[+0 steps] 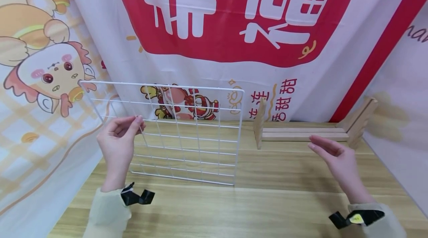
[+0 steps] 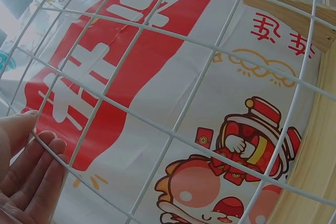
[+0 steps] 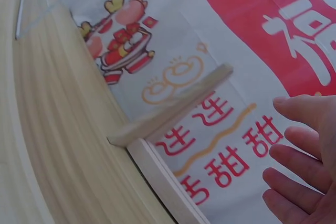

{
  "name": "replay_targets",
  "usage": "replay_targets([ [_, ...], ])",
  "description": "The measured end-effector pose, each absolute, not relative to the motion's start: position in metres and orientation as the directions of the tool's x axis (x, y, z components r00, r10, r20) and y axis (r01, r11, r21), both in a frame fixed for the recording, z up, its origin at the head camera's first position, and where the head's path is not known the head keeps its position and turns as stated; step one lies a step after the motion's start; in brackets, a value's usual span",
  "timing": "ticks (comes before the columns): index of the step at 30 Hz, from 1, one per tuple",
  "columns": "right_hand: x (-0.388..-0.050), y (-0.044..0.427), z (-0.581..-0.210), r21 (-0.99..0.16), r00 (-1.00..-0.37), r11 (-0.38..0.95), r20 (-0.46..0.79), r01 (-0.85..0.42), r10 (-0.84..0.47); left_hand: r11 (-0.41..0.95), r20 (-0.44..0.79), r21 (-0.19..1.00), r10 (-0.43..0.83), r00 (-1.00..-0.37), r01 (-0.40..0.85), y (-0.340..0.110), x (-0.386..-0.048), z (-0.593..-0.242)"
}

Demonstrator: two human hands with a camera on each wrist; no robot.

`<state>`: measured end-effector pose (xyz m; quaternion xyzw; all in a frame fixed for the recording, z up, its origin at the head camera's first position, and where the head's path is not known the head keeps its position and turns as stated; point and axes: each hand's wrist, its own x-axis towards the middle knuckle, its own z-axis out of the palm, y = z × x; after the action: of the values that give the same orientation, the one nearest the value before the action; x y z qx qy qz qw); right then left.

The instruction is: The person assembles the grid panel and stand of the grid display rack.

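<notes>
A white wire grid panel [image 1: 160, 85] stands tilted over the wooden table on the left side of the head view. My left hand [image 1: 118, 137] pinches one of its wires between thumb and fingertips, near the panel's left part. In the left wrist view, thumb and fingers of the left hand [image 2: 37, 177] meet at a wire of the grid [image 2: 102, 97]. My right hand [image 1: 339, 160] hovers in front of a small wooden rack [image 1: 301, 135], holding nothing. The right wrist view shows its fingers [image 3: 294, 163] loosely extended, apart from the rack's wooden end piece [image 3: 173, 108].
Behind the table [image 1: 267, 208] hangs a white cloth with a red printed block [image 1: 227, 41]. A patterned cloth [image 1: 36, 137] covers the left side, and a pale cloth [image 1: 401, 119] hangs at the right. The rack stands against the back cloth.
</notes>
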<state>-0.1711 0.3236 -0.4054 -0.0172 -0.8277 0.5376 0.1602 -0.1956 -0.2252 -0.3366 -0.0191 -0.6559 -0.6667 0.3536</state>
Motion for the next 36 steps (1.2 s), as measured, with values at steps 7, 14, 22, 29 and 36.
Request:
replay_targets([
  [7, -0.168, 0.35, -0.404, -0.913, -0.926, 0.391, 0.243, -0.118, 0.288, 0.135, 0.495, 0.861, -0.448, -0.745, 0.491, -0.225, -0.195, -0.337],
  [14, -0.164, 0.376, -0.406, -0.973, -0.918, 0.2, 0.181, -0.115, 0.354, 0.144, 0.489, 0.865, -0.45, -0.747, 0.48, -0.225, -0.195, -0.337],
  [22, -0.165, 0.396, -0.406, -0.998, -0.901, -0.039, 0.03, -0.052, 0.433, 0.176, 0.503, 0.86, -0.446, -0.74, 0.479, -0.225, -0.195, -0.337],
  [29, -0.171, 0.41, -0.409, -0.992, -0.871, -0.123, -0.031, -0.033, 0.49, 0.15, 0.511, 0.852, -0.447, -0.734, 0.502, -0.226, -0.196, -0.338],
  [36, -0.181, 0.425, -0.418, -0.983, -0.845, -0.176, -0.053, -0.049, 0.532, 0.141, 0.513, 0.851, -0.437, -0.739, 0.507, -0.226, -0.198, -0.339],
])
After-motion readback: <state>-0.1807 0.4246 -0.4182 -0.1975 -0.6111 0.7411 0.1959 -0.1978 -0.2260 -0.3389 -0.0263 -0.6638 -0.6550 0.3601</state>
